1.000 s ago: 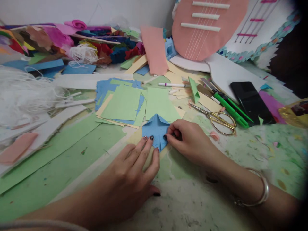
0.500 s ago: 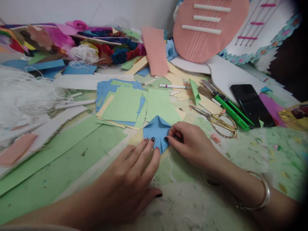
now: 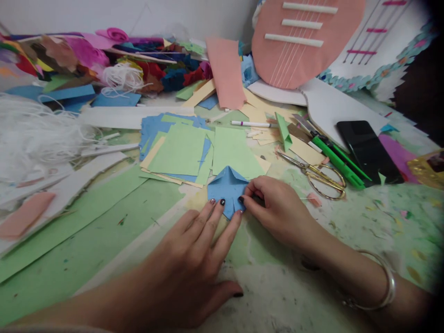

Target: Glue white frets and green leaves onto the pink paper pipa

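Note:
A small sheet of blue paper (image 3: 229,187) with folded corners lies on the table in front of me, its top coming to a point. My left hand (image 3: 194,249) is open, palm down, with its fingertips resting on the paper's lower edge and its thumb stretched out to the side. At the paper's right edge, my right hand (image 3: 277,208) pinches the side between thumb and fingers; the curled fingers partly hide the grip. Just beyond the blue paper are a stack of green, blue and yellow paper (image 3: 176,150) and a green square (image 3: 232,152).
To the right lie gold-handled scissors (image 3: 314,171), a green utility knife (image 3: 340,162) and a black phone (image 3: 369,150). White string (image 3: 38,143) piles up at left beside a long green strip (image 3: 76,222). A pink lute-shaped piece (image 3: 263,60) stands at the back.
My left index finger has moved right along the paper's lower edge, towards my right hand. The right hand keeps its pinch. The whole view has shifted slightly.

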`<move>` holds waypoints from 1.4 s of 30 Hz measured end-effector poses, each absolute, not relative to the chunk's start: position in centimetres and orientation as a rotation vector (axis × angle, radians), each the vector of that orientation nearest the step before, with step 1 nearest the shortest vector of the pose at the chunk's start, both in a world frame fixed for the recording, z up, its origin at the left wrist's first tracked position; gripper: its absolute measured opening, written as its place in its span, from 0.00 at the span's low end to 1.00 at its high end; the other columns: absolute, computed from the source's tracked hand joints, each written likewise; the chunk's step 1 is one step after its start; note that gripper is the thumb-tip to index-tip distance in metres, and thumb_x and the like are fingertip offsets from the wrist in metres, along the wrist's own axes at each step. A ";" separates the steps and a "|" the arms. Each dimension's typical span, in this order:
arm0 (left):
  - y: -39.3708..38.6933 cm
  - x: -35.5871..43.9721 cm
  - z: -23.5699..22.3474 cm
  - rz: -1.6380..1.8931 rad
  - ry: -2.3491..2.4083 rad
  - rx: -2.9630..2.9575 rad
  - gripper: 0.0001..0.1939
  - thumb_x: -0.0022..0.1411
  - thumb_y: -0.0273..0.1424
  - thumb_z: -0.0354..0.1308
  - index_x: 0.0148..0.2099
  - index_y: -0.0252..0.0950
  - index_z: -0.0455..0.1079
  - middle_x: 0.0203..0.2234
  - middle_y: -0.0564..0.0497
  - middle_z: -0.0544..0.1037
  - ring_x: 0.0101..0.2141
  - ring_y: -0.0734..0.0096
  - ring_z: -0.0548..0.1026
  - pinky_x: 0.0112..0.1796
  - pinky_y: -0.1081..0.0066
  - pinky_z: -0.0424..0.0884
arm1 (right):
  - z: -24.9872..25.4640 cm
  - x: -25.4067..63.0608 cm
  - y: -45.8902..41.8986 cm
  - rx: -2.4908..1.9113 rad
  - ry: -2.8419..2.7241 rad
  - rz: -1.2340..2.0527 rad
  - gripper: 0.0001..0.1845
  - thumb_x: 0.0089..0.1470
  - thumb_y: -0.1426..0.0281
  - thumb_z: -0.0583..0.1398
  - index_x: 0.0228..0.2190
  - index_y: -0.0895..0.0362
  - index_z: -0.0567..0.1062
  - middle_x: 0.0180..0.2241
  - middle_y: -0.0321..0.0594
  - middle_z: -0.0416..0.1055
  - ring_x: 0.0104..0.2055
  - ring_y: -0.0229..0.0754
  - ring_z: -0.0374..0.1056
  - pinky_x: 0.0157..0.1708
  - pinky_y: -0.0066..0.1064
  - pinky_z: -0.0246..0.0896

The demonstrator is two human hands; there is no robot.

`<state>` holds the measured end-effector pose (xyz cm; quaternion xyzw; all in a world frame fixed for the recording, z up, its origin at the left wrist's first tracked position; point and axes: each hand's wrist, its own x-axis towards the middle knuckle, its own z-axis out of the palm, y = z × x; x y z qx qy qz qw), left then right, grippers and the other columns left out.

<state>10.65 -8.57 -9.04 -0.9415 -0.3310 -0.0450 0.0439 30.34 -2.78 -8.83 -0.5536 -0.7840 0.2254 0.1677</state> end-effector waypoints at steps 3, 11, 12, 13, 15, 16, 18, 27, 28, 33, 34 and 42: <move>-8.6 10.7 -9.0 -0.126 -1.006 -2.890 0.40 0.60 0.53 0.42 0.64 0.27 0.51 0.57 0.30 0.62 0.56 0.45 0.61 0.50 0.53 0.60 | -8.9 30.3 -2.8 -1.584 -2.227 0.644 0.06 0.51 0.74 0.56 0.24 0.58 0.68 0.25 0.37 0.66 0.28 0.37 0.58 0.28 0.29 0.47; -8.6 10.6 -8.9 -0.120 -0.997 -2.905 0.39 0.61 0.51 0.43 0.64 0.27 0.50 0.57 0.31 0.61 0.57 0.45 0.60 0.50 0.53 0.59 | -8.9 30.2 -3.0 -1.618 -2.199 0.642 0.06 0.52 0.72 0.56 0.24 0.58 0.68 0.26 0.38 0.67 0.29 0.38 0.59 0.29 0.29 0.48; -8.5 10.6 -8.8 -0.120 -0.993 -2.904 0.39 0.60 0.51 0.43 0.64 0.27 0.50 0.57 0.30 0.61 0.56 0.44 0.60 0.50 0.53 0.60 | -8.9 30.2 -3.0 -1.623 -2.193 0.639 0.05 0.52 0.73 0.57 0.24 0.58 0.68 0.26 0.38 0.67 0.29 0.38 0.59 0.29 0.29 0.48; -8.5 10.6 -8.8 -0.120 -0.991 -2.905 0.39 0.61 0.51 0.43 0.64 0.26 0.50 0.57 0.30 0.61 0.56 0.44 0.60 0.50 0.53 0.60 | -9.0 30.1 -3.0 -1.621 -2.188 0.635 0.05 0.52 0.73 0.57 0.24 0.58 0.68 0.26 0.38 0.67 0.29 0.38 0.60 0.30 0.29 0.48; -8.5 10.6 -8.8 -0.122 -0.997 -2.909 0.39 0.61 0.50 0.43 0.64 0.26 0.50 0.57 0.29 0.61 0.57 0.43 0.60 0.50 0.53 0.59 | -9.1 30.0 -3.1 -1.614 -2.174 0.624 0.06 0.52 0.73 0.57 0.24 0.58 0.68 0.26 0.37 0.68 0.29 0.38 0.60 0.30 0.29 0.48; -8.6 10.6 -8.8 -0.126 -1.002 -2.912 0.38 0.61 0.50 0.42 0.64 0.26 0.50 0.57 0.29 0.61 0.57 0.43 0.60 0.50 0.52 0.59 | -9.2 29.9 -3.2 -1.612 -2.166 0.620 0.06 0.52 0.73 0.57 0.24 0.58 0.68 0.26 0.37 0.68 0.29 0.38 0.60 0.30 0.29 0.49; -8.6 10.6 -8.9 -0.131 -1.008 -2.918 0.38 0.61 0.49 0.42 0.64 0.26 0.50 0.57 0.29 0.60 0.57 0.43 0.59 0.50 0.52 0.59 | -9.2 29.8 -3.3 -1.619 -2.154 0.608 0.06 0.52 0.72 0.56 0.24 0.58 0.68 0.26 0.37 0.68 0.30 0.38 0.60 0.30 0.29 0.49; -8.5 10.5 -9.0 -0.188 -0.993 -2.917 0.37 0.61 0.49 0.43 0.63 0.25 0.52 0.56 0.29 0.63 0.56 0.44 0.61 0.50 0.53 0.59 | -8.2 31.2 -2.0 -1.577 -2.202 0.903 0.03 0.50 0.74 0.59 0.25 0.57 0.72 0.21 0.32 0.64 0.24 0.34 0.56 0.24 0.27 0.47; -8.5 10.6 -9.0 -0.193 -0.993 -2.915 0.37 0.61 0.49 0.43 0.63 0.25 0.52 0.55 0.29 0.63 0.55 0.44 0.62 0.50 0.53 0.60 | -8.1 31.4 -1.9 -1.566 -2.206 0.931 0.02 0.49 0.74 0.60 0.25 0.57 0.72 0.20 0.32 0.63 0.23 0.34 0.56 0.24 0.26 0.47; -8.8 10.8 -9.0 -0.193 -1.040 -2.899 0.38 0.60 0.49 0.43 0.63 0.25 0.52 0.56 0.28 0.62 0.55 0.43 0.62 0.50 0.52 0.59 | -8.1 30.9 -2.1 -1.624 -2.212 0.776 0.03 0.47 0.76 0.61 0.23 0.58 0.73 0.20 0.32 0.64 0.23 0.33 0.55 0.24 0.27 0.47; -8.9 10.9 -9.0 -0.189 -1.055 -2.895 0.38 0.60 0.49 0.44 0.63 0.25 0.52 0.56 0.28 0.62 0.55 0.43 0.62 0.50 0.52 0.59 | -8.1 30.7 -2.2 -1.642 -2.217 0.741 0.04 0.47 0.76 0.60 0.23 0.58 0.72 0.20 0.32 0.64 0.23 0.33 0.56 0.25 0.27 0.47; -8.5 10.6 -8.9 -0.205 -0.968 -2.910 0.37 0.61 0.48 0.42 0.62 0.23 0.53 0.55 0.26 0.63 0.55 0.42 0.62 0.49 0.51 0.59 | -8.0 29.4 -2.4 -1.793 -2.169 0.616 0.06 0.43 0.77 0.60 0.19 0.57 0.73 0.17 0.35 0.66 0.21 0.35 0.57 0.22 0.28 0.46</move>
